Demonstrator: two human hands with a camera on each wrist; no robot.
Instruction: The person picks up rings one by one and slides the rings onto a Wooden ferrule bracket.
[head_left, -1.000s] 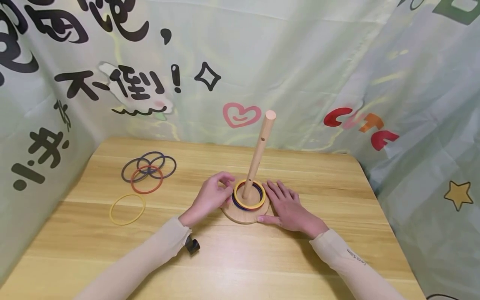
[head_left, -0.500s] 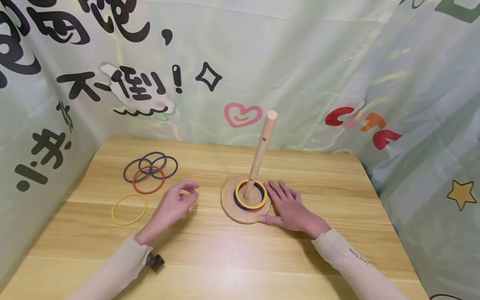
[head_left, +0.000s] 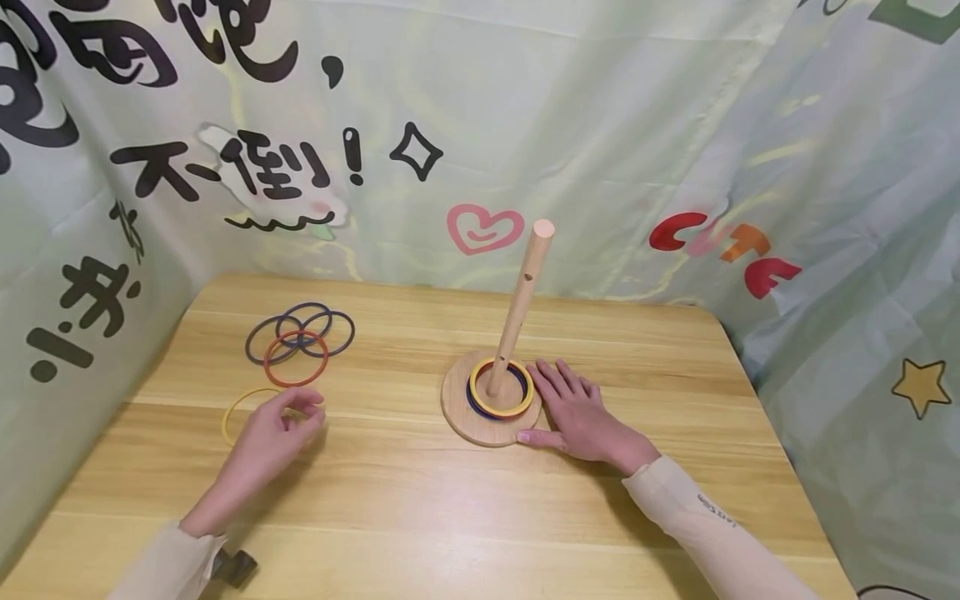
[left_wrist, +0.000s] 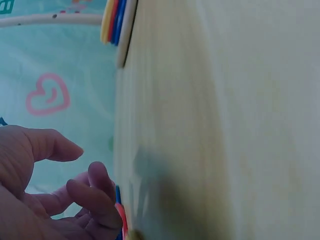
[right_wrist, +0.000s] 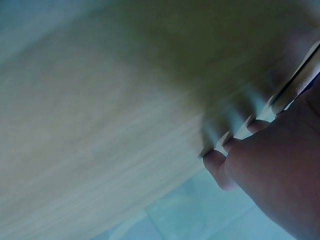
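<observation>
My left hand (head_left: pixel 273 437) hovers over the near side of a yellow ring (head_left: pixel 228 417) and hides part of it. In the left wrist view, a gap separates its thumb from its loosely bent fingers (left_wrist: pixel 95 202), and nothing is held. My right hand (head_left: pixel 577 417) lies with spread fingers at the right edge of a round wooden base (head_left: pixel 461 417), its thumb touching the rim. A wooden post (head_left: pixel 521 304) rises from the base. Around its foot lies a stack of rings, yellow ring (head_left: pixel 475 398) on top, red and blue beneath.
Behind the left hand, a red ring (head_left: pixel 267 367) overlaps several dark blue rings (head_left: pixel 352 329) on the wooden table (head_left: pixel 420 517). A printed cloth (head_left: pixel 585 125) hangs along the table's back and sides.
My left hand has moved left, from beside the ring stack to above the loose yellow ring. The right hand, the base and the rings have stayed put.
</observation>
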